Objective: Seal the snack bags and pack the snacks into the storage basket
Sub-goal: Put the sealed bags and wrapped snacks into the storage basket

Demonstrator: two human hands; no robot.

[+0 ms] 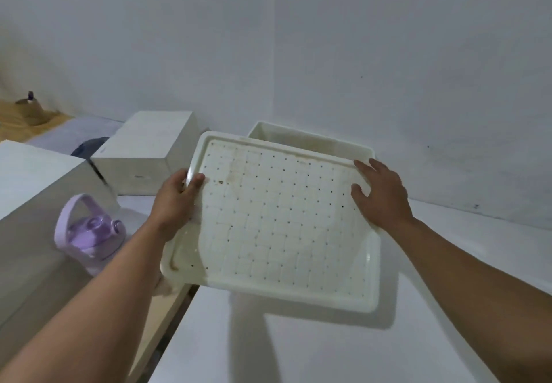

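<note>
Both forearms come in from the bottom corners and meet at a white perforated tray (277, 221), which is held tilted above the white table (298, 346). At 9 o'clock of the tray, the left hand (176, 203) grips the left rim, with the thumb on the inner face and the other fingers curled behind the edge. At 3 o'clock, the right hand (382, 194) lies on the right rim with fingers spread and fairly straight; whether they hook under the edge I cannot tell. Behind the tray, at 12 o'clock, the white storage basket (298, 137) stands on the table near the wall, and the tray hides its front part. A white box (146, 152) is at 10 o'clock of the tray. A purple water bottle (89, 233) with a loop handle lies at 8 o'clock on a lower surface, just beside the left forearm. It looks slightly blurred, so its details are perhaps not clear.
</note>
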